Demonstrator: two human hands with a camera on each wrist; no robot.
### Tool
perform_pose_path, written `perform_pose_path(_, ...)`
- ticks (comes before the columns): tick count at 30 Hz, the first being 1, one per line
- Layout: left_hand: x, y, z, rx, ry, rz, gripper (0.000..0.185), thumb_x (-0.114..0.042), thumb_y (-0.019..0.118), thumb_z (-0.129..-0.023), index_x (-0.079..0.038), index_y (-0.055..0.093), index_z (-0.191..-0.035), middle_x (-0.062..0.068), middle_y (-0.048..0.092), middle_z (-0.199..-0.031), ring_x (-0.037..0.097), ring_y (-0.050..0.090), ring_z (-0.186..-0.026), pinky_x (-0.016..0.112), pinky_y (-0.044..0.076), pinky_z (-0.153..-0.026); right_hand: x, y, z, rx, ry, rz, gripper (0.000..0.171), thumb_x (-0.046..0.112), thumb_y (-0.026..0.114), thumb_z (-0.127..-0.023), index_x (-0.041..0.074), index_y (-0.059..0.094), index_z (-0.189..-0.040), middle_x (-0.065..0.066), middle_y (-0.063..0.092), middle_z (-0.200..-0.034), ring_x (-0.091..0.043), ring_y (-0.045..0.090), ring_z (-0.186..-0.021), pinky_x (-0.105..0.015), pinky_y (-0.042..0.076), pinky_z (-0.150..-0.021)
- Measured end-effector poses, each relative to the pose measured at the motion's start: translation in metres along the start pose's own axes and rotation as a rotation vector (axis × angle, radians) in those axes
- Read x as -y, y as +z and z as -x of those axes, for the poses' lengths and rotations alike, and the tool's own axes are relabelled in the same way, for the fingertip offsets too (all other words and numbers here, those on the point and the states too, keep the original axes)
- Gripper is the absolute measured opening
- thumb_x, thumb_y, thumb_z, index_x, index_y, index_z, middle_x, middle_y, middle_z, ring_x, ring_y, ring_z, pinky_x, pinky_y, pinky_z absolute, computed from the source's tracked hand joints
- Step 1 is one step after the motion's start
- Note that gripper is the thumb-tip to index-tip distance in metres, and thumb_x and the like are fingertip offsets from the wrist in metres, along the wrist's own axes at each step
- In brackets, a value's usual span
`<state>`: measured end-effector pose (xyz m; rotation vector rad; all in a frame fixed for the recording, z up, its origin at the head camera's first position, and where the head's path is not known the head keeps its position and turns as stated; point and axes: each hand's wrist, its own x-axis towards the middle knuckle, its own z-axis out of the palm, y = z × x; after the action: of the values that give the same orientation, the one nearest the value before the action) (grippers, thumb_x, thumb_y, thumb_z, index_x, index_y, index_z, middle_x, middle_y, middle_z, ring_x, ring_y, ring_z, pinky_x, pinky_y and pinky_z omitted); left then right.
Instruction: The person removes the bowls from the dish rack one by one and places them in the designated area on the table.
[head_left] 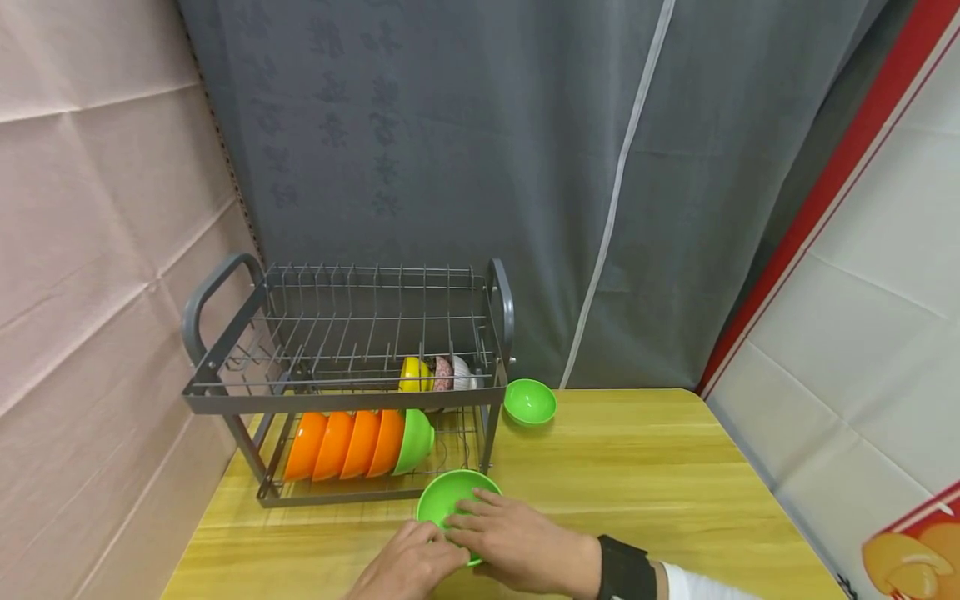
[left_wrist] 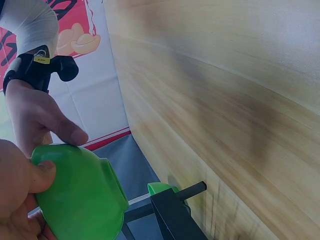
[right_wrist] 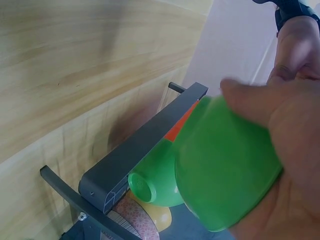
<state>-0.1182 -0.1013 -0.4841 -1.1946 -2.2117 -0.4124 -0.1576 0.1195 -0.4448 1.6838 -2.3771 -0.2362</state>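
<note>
Five plastic bowls [head_left: 360, 443] already stand in the grey wire dish rack [head_left: 345, 400]; both hands, left hand [head_left: 408, 567] and right hand [head_left: 517, 546], clasp another green plastic bowl [head_left: 450, 498], while one small green bowl [head_left: 529, 402] waits on the wooden bench [head_left: 637, 483].

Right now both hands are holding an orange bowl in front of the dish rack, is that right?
Not quite: the bowl held by the left hand and right hand is green, as the head view shows. It does sit in front of the dish rack.

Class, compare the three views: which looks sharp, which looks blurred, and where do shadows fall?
Head view: sharp, evenly lit. Left wrist view: green bowl crisp, table smeared, with a dark shadow patch. Right wrist view: right hand soft, close up, and shadow darkens the table beside the rack.
</note>
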Motion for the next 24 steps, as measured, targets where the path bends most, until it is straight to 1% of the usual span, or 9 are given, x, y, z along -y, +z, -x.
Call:
perform_pose_path(2,-0.0002,0.0000,-0.0003,0.000,0.002,-0.008,0.039,-0.068,0.064,-0.085,-0.031,0.069,-0.096,-0.025,0.069,-0.088,-0.002,0.051,-0.084,0.009,0.026,-0.078,0.0008,0.0008,-0.0006,-0.032,-0.009,0.045,0.054,0.042,0.079,-0.084,0.022,0.065,-0.133,0.012,0.068,-0.134,-0.009,0.063,-0.124,-0.030,0.048,-0.110)
perform_pose_path(5,-0.0002,0.0001,-0.0008,-0.002,0.014,-0.032,0.040,-0.069,0.060,-0.087,-0.031,0.067,-0.096,-0.025,0.068,-0.085,-0.001,0.050,-0.083,0.009,0.026,-0.077,0.0014,0.0024,-0.0006,-0.050,-0.010,0.087,0.051,0.044,0.079,-0.082,0.025,0.069,-0.129,0.015,0.070,-0.129,-0.004,0.065,-0.115,-0.023,0.050,-0.103)
perform_pose_path(7,0.0001,0.0004,-0.0009,0.003,0.020,-0.051,0.043,-0.071,0.055,-0.089,-0.031,0.068,-0.096,-0.024,0.067,-0.085,-0.001,0.049,-0.083,0.010,0.026,-0.078,0.0014,0.0031,-0.0002,-0.049,-0.006,0.100,0.051,0.046,0.078,-0.082,0.027,0.069,-0.128,0.016,0.069,-0.129,-0.002,0.066,-0.115,-0.019,0.051,-0.099)
perform_pose_path(11,0.0018,0.0012,-0.0011,0.008,0.041,-0.091,0.050,-0.073,0.048,-0.093,-0.028,0.070,-0.099,-0.022,0.070,-0.090,0.000,0.050,-0.085,0.012,0.029,-0.079,0.0015,0.0037,0.0008,-0.043,0.016,0.096,0.050,0.048,0.076,-0.084,0.028,0.069,-0.129,0.016,0.069,-0.130,-0.001,0.066,-0.116,-0.015,0.050,-0.089)
perform_pose_path(16,0.0030,0.0026,-0.0009,0.003,0.051,-0.129,0.053,-0.074,0.045,-0.093,-0.028,0.070,-0.102,-0.021,0.071,-0.092,0.000,0.051,-0.086,0.014,0.032,-0.081,0.0019,0.0043,0.0013,-0.045,0.033,0.086,0.049,0.049,0.075,-0.085,0.028,0.069,-0.129,0.016,0.069,-0.129,-0.002,0.066,-0.116,-0.012,0.048,-0.080)
perform_pose_path(19,0.0029,0.0029,-0.0005,0.009,0.041,-0.130,0.052,-0.074,0.046,-0.093,-0.028,0.070,-0.102,-0.021,0.072,-0.094,0.000,0.052,-0.086,0.014,0.032,-0.081,0.0022,0.0042,0.0013,-0.048,0.035,0.086,0.049,0.049,0.074,-0.085,0.028,0.069,-0.128,0.016,0.070,-0.129,-0.002,0.067,-0.115,-0.012,0.046,-0.076)
perform_pose_path(21,0.0021,0.0029,-0.0003,0.010,0.030,-0.118,0.050,-0.073,0.049,-0.092,-0.028,0.070,-0.102,-0.021,0.072,-0.094,0.000,0.052,-0.087,0.014,0.032,-0.081,0.0023,0.0042,0.0014,-0.047,0.035,0.080,0.048,0.048,0.074,-0.085,0.028,0.069,-0.128,0.016,0.070,-0.128,-0.002,0.067,-0.115,-0.011,0.045,-0.075)
perform_pose_path(24,0.0012,0.0028,-0.0002,0.004,0.016,-0.103,0.043,-0.068,0.059,-0.089,-0.028,0.071,-0.100,-0.020,0.072,-0.094,0.000,0.053,-0.087,0.015,0.033,-0.083,0.0021,0.0047,0.0015,-0.050,0.033,0.065,0.046,0.046,0.075,-0.085,0.027,0.070,-0.127,0.015,0.070,-0.129,-0.003,0.067,-0.115,-0.012,0.046,-0.077)
